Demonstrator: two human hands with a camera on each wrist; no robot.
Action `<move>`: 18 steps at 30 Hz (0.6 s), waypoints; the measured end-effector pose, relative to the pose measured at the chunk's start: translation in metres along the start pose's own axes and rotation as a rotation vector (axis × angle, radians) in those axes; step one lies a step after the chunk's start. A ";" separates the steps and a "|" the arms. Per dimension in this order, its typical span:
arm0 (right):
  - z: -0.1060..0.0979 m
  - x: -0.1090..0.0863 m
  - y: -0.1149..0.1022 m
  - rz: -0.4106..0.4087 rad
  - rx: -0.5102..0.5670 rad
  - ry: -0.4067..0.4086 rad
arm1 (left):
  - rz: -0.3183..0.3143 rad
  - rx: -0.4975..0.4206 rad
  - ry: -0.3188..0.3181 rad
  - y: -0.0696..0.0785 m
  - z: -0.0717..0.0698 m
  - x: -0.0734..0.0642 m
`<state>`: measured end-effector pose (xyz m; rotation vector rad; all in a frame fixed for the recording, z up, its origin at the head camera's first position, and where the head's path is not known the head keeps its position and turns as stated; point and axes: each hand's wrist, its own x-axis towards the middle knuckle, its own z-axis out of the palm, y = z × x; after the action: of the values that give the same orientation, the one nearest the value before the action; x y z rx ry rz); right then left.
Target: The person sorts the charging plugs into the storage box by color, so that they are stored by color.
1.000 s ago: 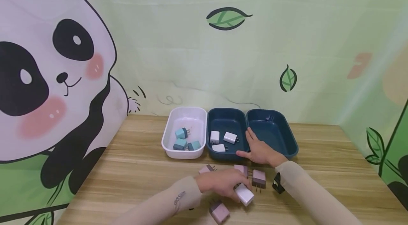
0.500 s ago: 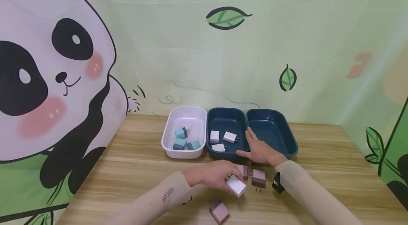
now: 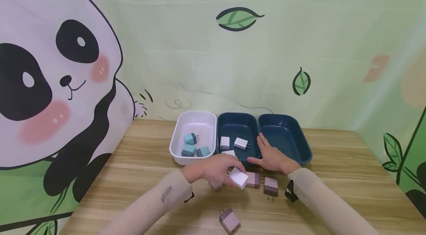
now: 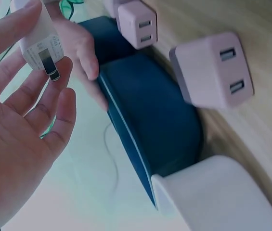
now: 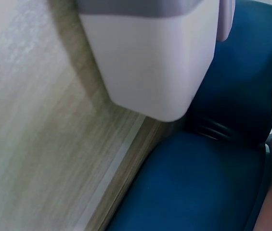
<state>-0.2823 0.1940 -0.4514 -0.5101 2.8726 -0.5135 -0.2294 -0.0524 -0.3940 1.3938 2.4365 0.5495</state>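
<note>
My left hand (image 3: 214, 168) pinches a white USB charger (image 3: 238, 178) above the table, just in front of the trays. In the left wrist view this charger (image 4: 42, 43) sits between thumb and fingers, its end label facing the camera. My right hand (image 3: 274, 158) rests with extended fingers on the front rims where the middle navy tray (image 3: 237, 123) and the right navy tray (image 3: 283, 131) meet. Several white chargers (image 3: 241, 143) lie in the middle tray. On the table are pink chargers (image 3: 270, 186), one (image 3: 216, 186) partly hidden under my left hand.
The white tray (image 3: 193, 122) on the left holds teal chargers (image 3: 189, 150). Another pink charger (image 3: 229, 221) lies nearer the table's front. Behind the trays rises a printed cloth backdrop (image 3: 186, 43). Close to the right wrist camera stands a pale charger (image 5: 145, 62).
My left hand has carried the white charger left and forward, toward the middle tray. The pink charger under it is covered differently. My right hand has stayed in place.
</note>
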 end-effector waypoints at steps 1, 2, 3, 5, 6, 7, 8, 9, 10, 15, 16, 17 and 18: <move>0.000 0.000 0.000 0.000 0.000 0.000 | 0.002 0.005 0.012 -0.001 -0.002 -0.001; 0.000 0.000 0.000 -0.001 0.001 0.001 | 0.005 0.011 0.025 -0.001 -0.004 -0.001; 0.000 0.000 0.000 -0.001 0.001 0.002 | 0.003 0.015 0.036 -0.001 -0.006 -0.002; 0.000 0.000 0.001 -0.004 0.000 0.000 | 0.000 0.026 0.062 -0.003 -0.009 -0.003; 0.000 0.001 0.001 -0.004 -0.004 -0.001 | -0.006 0.029 0.075 -0.003 -0.011 -0.003; 0.000 0.001 0.001 -0.003 -0.006 -0.002 | -0.013 0.032 0.085 -0.004 -0.012 -0.003; 0.000 0.001 0.001 -0.004 -0.008 -0.005 | -0.022 0.033 0.096 -0.005 -0.014 -0.003; 0.000 0.001 0.001 -0.007 -0.008 -0.006 | -0.034 0.033 0.105 -0.006 -0.015 -0.002; -0.001 0.001 0.000 -0.010 -0.008 -0.007 | -0.046 0.033 0.117 -0.007 -0.017 -0.002; -0.002 0.001 0.000 -0.006 -0.002 -0.009 | -0.117 0.008 0.172 -0.008 -0.023 0.000; -0.001 0.001 0.001 -0.005 -0.001 -0.011 | -0.129 0.008 0.183 -0.009 -0.023 0.000; -0.001 0.001 0.001 -0.003 -0.001 -0.013 | -0.140 0.009 0.193 -0.010 -0.024 0.001; -0.001 0.001 0.001 -0.004 0.000 -0.013 | -0.151 0.011 0.202 -0.011 -0.024 0.002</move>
<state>-0.2836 0.1948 -0.4515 -0.5174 2.8596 -0.5093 -0.2488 -0.0602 -0.3773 1.1968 2.6792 0.6707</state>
